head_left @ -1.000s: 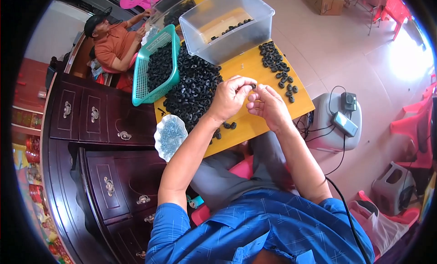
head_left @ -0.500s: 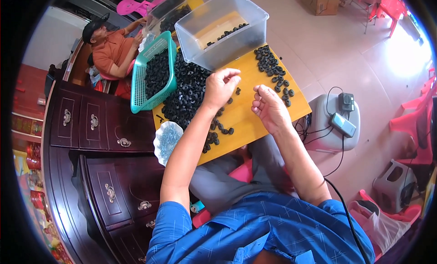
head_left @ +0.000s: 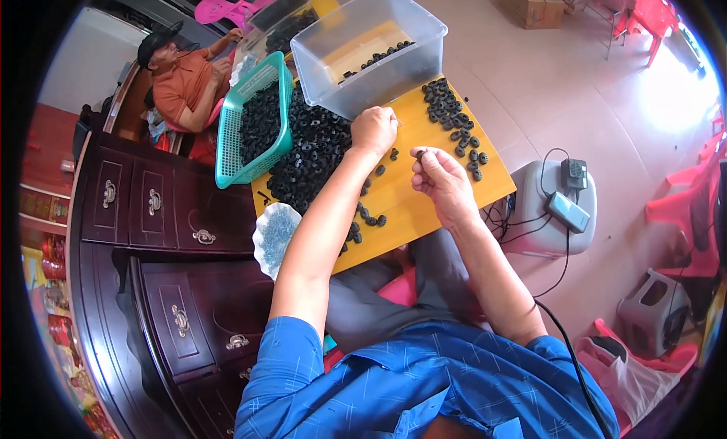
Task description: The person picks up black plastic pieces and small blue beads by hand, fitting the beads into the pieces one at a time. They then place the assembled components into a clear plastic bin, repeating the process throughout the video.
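Observation:
Over the yellow table [head_left: 394,223], my left hand [head_left: 374,130] is closed with the fingertips pinched together. What they hold, if anything, is too small to make out. Close on its right, my right hand [head_left: 445,183] pinches a small black round part [head_left: 420,156] between thumb and fingers. A large heap of the same black parts [head_left: 314,147] lies to the left of my left hand. More black parts [head_left: 447,109] lie in a loose band along the table's right side. A scalloped white dish [head_left: 263,266] of thin, bluish pieces sits by my left forearm.
A clear plastic bin [head_left: 363,90] with black parts inside stands at the table's far edge. Left of the heap is a green basket [head_left: 284,145] full of black parts. A person in orange [head_left: 185,90] sits far left. A grey stool [head_left: 536,212] with cabled devices stands right.
My right hand has shifted slightly left, and a black part now shows at its fingertips. The fingers of my left hand have curled in more tightly.

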Available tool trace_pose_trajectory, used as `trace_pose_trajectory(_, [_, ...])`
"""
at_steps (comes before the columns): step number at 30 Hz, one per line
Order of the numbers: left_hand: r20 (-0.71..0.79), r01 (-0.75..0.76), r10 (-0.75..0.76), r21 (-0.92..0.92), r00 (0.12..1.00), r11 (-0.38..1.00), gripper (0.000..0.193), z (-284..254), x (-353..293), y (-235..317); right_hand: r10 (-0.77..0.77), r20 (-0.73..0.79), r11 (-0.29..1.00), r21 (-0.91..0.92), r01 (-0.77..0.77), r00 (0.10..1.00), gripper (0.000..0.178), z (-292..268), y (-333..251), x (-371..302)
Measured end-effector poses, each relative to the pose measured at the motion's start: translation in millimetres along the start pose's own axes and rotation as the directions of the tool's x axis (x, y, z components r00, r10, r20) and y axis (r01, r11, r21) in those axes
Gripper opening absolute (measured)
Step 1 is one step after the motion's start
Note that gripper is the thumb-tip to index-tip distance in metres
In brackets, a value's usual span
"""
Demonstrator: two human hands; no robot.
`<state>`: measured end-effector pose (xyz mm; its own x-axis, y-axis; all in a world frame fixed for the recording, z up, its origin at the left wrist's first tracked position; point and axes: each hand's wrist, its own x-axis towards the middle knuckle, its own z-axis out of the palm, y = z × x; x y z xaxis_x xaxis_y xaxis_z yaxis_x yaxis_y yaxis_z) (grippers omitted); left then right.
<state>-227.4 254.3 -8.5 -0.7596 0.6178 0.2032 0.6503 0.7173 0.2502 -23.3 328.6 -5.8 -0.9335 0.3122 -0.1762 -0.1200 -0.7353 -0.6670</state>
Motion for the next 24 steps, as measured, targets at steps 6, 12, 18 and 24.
trace_pose_trajectory(6, [-0.06,-0.01,0.007,-0.051,0.998,0.999,0.015,2,-3,-15,-0.011,0.011,0.999,-0.035,0.012,1.0,0.023,3,-1,0])
trace_pose_trajectory(12, [0.001,-0.183,0.183,-0.046,0.983,0.982,0.017,-2,-3,-1,0.005,0.009,0.998,-0.06,-0.004,1.0,0.022,-1,1,-1])
trace_pose_trajectory(18, [-0.006,-0.207,0.207,-0.012,0.978,0.978,0.013,-5,-2,-5,0.009,0.024,0.997,-0.075,-0.008,1.0,0.02,2,2,-1])
trace_pose_trajectory(24, [0.052,-0.017,0.067,-0.652,0.996,0.758,0.008,-49,-45,-4,-0.058,-0.021,0.988,-0.146,0.054,0.998,0.018,3,2,0])
